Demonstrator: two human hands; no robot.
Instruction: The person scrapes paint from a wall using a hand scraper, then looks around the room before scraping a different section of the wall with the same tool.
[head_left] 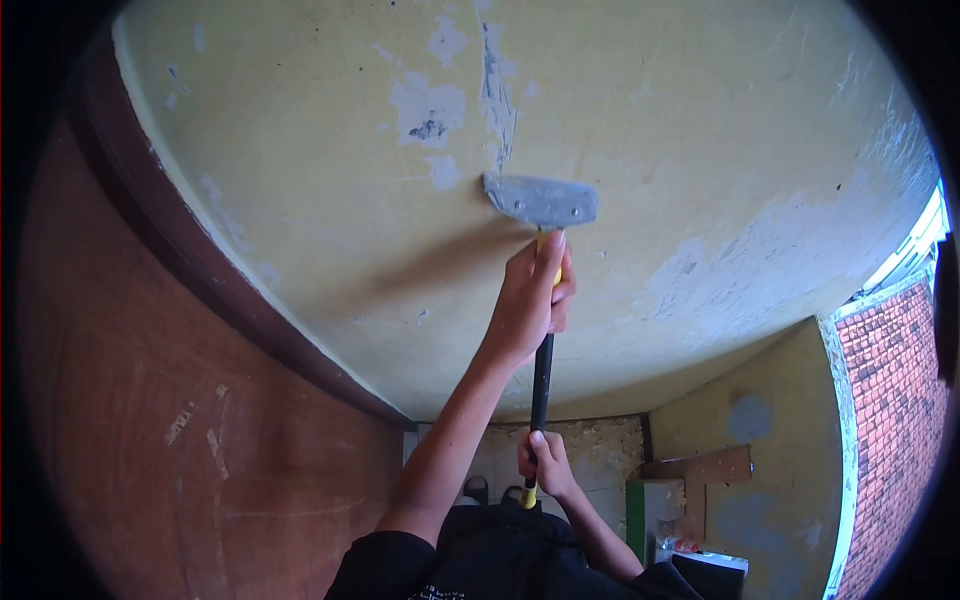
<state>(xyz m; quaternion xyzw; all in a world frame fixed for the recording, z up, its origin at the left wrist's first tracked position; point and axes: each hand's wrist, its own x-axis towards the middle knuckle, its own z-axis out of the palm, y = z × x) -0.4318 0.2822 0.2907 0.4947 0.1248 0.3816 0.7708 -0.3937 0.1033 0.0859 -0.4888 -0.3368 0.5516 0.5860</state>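
Note:
A long-handled scraper has a wide grey metal head [542, 201] that lies at the yellowish wall [640, 110], just below a cracked strip of peeled paint [495, 90]. My left hand [540, 285] is wrapped round the upper part of the handle, close under the head, with the thumb pointing up along it. Lower down, near my body, my right hand [545, 463] grips the black handle [542, 385] above its yellow end. Pale bare patches [428, 108] show on the wall to the left of the crack.
A reddish-brown wooden panel [240, 420] with a dark frame [200, 240] stands at the left. At the right, an opening shows red roof tiles [895, 390]. Below right are a brown board [715, 465], a green-edged box [660, 505] and a dark object [710, 575].

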